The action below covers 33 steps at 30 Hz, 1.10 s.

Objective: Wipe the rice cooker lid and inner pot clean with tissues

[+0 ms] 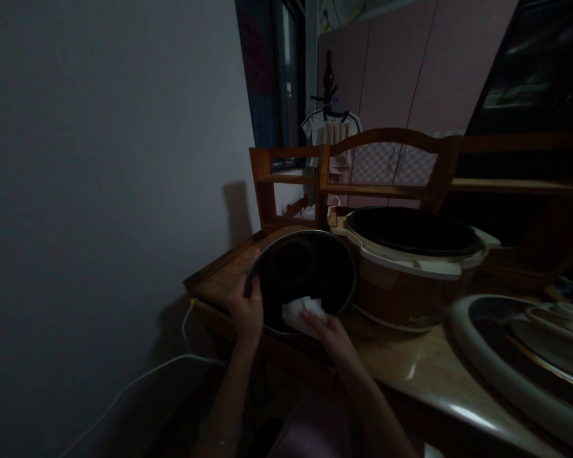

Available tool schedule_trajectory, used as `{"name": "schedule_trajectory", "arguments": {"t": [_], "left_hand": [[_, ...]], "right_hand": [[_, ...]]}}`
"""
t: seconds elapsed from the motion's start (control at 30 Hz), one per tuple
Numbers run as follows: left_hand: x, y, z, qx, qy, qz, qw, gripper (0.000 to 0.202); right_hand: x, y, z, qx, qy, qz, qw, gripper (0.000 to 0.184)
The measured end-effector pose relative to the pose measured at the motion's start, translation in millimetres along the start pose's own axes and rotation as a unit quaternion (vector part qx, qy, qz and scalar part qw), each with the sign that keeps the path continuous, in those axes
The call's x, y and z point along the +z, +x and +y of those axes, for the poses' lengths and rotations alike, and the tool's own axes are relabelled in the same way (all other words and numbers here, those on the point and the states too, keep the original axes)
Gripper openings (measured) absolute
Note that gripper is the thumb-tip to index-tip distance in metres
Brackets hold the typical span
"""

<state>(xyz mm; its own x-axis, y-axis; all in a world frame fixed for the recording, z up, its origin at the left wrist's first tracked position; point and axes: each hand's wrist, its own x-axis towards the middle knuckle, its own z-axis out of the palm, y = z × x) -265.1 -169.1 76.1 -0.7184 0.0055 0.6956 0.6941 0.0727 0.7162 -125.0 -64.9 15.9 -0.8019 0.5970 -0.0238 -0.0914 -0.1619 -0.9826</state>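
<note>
A dark round inner pot (pixel 310 267) is tilted with its mouth toward me at the table's front edge. My left hand (pixel 247 305) grips its left rim, thumb on the inside and fingers behind. In my right hand (pixel 332 334) is a crumpled white tissue (pixel 303 312), held at the lower front of the pot's inside. To the right stands the cooker body (pixel 405 286), brown with a pale rim and its top uncovered, its opening dark. The cooker lid (pixel 482 356) lies on the table at the far right.
The wooden table (pixel 386 362) has a wooden shelf frame (pixel 386 137) along its back. A pale wall (pixel 124 159) closes off the left, with a white cord (pixel 148 378) hanging below the table edge. Pink cabinets (pixel 396 76) and hanging clothes (pixel 334 133) are behind.
</note>
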Motion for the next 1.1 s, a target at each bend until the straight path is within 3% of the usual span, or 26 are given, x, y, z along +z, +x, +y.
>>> {"name": "schedule_trajectory", "arguments": {"t": [0.3,0.6,0.87,1.1], "left_hand": [[-0.6,2.4,2.4,0.006,0.002,-0.003,1.000,0.026],[-0.5,1.5,2.8,0.002,-0.002,-0.004,1.000,0.027],[-0.4,1.2,2.0,0.007,-0.003,-0.007,1.000,0.026],[0.3,1.5,2.1,0.015,-0.006,-0.001,1.000,0.028]], "right_hand": [[-4.0,3.2,5.3,-0.001,0.111,-0.024,0.993,0.048],[-5.4,2.4,3.4,0.017,0.145,-0.032,0.989,0.042],[-7.0,4.7,16.3,0.049,0.199,-0.024,0.979,0.048],[-5.5,2.6,12.8,0.017,0.219,-0.020,0.975,0.054]]}}
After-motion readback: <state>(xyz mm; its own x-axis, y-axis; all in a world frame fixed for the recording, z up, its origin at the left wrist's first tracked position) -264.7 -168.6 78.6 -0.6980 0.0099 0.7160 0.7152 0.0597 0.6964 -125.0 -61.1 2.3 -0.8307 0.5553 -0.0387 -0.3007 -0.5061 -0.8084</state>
